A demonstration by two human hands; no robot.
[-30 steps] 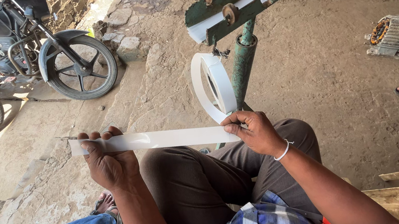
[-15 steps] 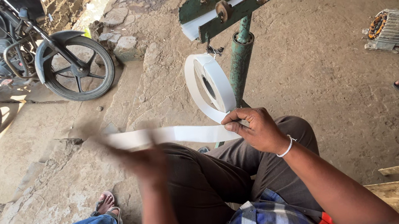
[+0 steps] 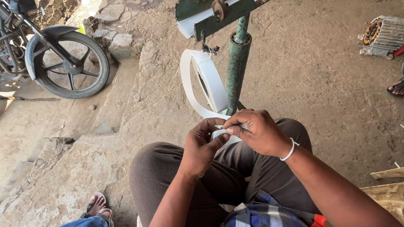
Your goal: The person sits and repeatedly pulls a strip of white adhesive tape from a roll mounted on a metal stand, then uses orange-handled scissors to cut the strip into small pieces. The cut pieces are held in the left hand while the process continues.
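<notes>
Fingers [image 3: 213, 127] of both my hands pinch the white strip [image 3: 195, 96]; it looks light, floppy, best gripped near its end.

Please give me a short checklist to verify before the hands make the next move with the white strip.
1. Both hands on the white strip: ok, left hand and right hand pinch it together above the lap.
2. Strip end visible: cannot tell, fingers cover it.
3. Strip loop hangs free beside the green post: ok.
4. Strip feeds through the green roller frame: ok, white band shows between the rollers.
5. Other people's feet clear of the strip: ok, sandalled foot is apart.
</notes>
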